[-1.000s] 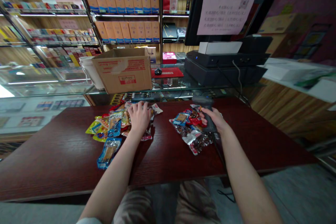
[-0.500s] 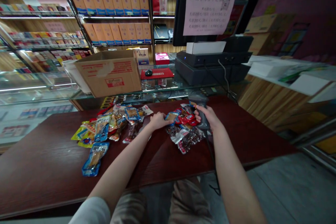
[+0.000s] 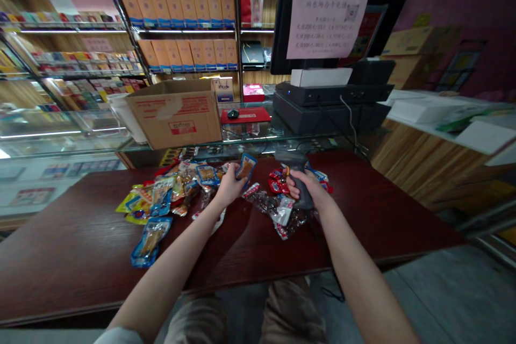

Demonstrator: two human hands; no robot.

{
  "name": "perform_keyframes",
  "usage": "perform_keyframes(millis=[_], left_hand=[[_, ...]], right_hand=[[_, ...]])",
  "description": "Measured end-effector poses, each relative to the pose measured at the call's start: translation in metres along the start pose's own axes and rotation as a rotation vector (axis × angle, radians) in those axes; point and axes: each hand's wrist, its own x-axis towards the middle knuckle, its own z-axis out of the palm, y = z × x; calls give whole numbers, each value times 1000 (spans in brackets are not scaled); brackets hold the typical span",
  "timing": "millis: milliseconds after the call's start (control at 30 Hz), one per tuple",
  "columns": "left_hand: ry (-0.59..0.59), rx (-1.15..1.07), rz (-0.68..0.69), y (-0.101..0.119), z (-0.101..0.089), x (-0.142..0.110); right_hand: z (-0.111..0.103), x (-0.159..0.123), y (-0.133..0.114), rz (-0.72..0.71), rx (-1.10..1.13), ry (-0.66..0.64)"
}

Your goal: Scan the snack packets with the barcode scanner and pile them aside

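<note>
My left hand [image 3: 231,187] is closed on a blue-edged snack packet [image 3: 246,165] with brown food showing through it, raised above the table. Round the grip of a dark handheld barcode scanner [image 3: 303,189] my right hand [image 3: 308,185] is wrapped; the scanner's head points away from me. Beneath and beside the scanner lies a pile of red, clear and silver snack packets [image 3: 284,209], partly hidden by it. Left of my left hand is a larger heap of mixed snack packets [image 3: 183,188]. One blue snack packet [image 3: 151,242] rests apart, nearer to me.
The dark red table [image 3: 258,258] meets a glass counter carrying an open cardboard box [image 3: 177,118], a white bucket [image 3: 127,118], a mouse [image 3: 233,114] on a red mat, and a monitor [image 3: 282,37] with a paper notice. A scanner cable [image 3: 328,250] runs down past the table's edge.
My left hand went from the left heap to the right pile, took hold of a blue packet there, and has brought it left and up. The scanner stays in my right hand, shifted slightly left.
</note>
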Motion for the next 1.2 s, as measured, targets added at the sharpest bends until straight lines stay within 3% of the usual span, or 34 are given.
perform_keyframes(millis=[233, 433, 700, 800, 900, 1067, 1200], left_hand=[[83, 20, -11, -4, -38, -13], [107, 11, -60, -17, -43, -16], [109, 49, -58, -28, -45, -15], [132, 151, 17, -24, -45, -18], [162, 401, 76, -17, -46, -24], [183, 865, 73, -11, -52, -28], [250, 980, 66, -8, -49, -28]], right_hand=[[39, 14, 9, 126, -31, -111], [65, 31, 9, 163, -54, -112], [71, 29, 9, 206, -60, -150], [68, 27, 7, 182, -45, -132], [58, 24, 1, 141, -46, -95], [19, 10, -8, 75, -42, 22], [-14, 0, -4, 44, 17, 72]])
